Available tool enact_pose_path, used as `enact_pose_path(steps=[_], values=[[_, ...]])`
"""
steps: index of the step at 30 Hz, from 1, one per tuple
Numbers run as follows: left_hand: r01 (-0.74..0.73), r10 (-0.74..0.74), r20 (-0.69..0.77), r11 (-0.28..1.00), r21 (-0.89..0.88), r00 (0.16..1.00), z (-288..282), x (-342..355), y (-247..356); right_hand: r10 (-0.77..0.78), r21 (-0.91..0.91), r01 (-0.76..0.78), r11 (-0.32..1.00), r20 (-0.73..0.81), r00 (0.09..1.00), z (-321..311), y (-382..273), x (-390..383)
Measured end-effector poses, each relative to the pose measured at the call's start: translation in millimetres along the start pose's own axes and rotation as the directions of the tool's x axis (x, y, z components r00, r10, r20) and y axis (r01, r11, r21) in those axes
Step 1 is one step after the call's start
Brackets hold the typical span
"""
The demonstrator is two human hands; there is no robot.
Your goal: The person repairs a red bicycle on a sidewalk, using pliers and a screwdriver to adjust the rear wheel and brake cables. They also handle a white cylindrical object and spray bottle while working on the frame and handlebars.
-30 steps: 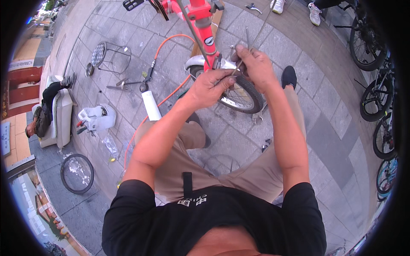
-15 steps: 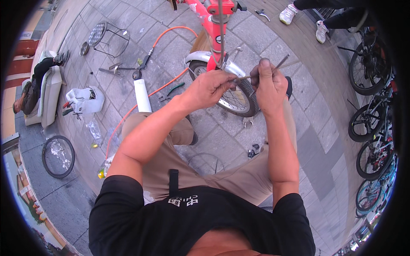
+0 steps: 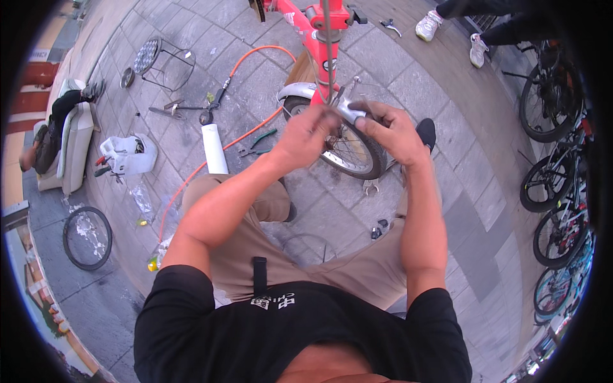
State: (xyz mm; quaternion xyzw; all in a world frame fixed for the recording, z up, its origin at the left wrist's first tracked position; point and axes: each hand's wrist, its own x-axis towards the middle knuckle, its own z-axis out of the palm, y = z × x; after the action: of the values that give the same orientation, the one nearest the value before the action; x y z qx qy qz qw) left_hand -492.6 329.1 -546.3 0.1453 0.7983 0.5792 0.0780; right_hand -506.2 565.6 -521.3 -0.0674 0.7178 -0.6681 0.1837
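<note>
A red bicycle frame [image 3: 324, 54] stands before me, its wheel [image 3: 367, 156] under a silver mudguard [image 3: 297, 88]. My left hand [image 3: 305, 135] is at the left side of the wheel, just below the red tube. Motion smears its fingers, so its grip is unclear. On the other side, my right hand [image 3: 394, 133] reaches over the mudguard, thumb and forefinger apart with silver metal showing between them. Whether it touches the mudguard I cannot tell. A grey cable [image 3: 327, 38] hangs along the red tube. No thin rod shows in either hand.
Green-handled pliers [image 3: 258, 142], a white cylinder [image 3: 214, 150] and an orange hose [image 3: 191, 171] lie left of the wheel. Farther left are a plastic container [image 3: 137, 156], a stool [image 3: 148, 54] and a tyre [image 3: 87, 237]. Parked bicycles [image 3: 549, 179] line the right; a person's shoes [image 3: 429, 25] stand beyond.
Both hands held a thin dark rod between them; it no longer shows. My left hand has dropped slightly and blurred, while my right hand has turned and opened over the mudguard.
</note>
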Motion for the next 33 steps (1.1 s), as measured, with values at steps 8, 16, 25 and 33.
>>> enact_pose_path(steps=[8, 16, 25, 33], values=[[0.193, -0.445, -0.102, 0.569, -0.799, 0.89, -16, 4, -11, 0.244, -0.163, -0.265, 0.95, -0.141, 0.96, 33, 27, 37], [0.134, -0.313, -0.164, 0.744, -0.654, 0.936, -14, 5, -19, 0.439, 0.565, -0.344, 0.75, -0.036, 0.898, 64, 33, 35], [0.264, -0.456, -0.165, 0.734, -0.626, 0.875, -26, 3, -2, 0.409, 0.699, -0.305, 0.647, 0.02, 0.912, 69, 50, 33], [0.021, 0.026, -0.247, 0.982, 0.187, 0.969, -21, -12, 20, 0.423, 0.713, -0.348, 0.609, 0.078, 0.903, 70, 47, 33]])
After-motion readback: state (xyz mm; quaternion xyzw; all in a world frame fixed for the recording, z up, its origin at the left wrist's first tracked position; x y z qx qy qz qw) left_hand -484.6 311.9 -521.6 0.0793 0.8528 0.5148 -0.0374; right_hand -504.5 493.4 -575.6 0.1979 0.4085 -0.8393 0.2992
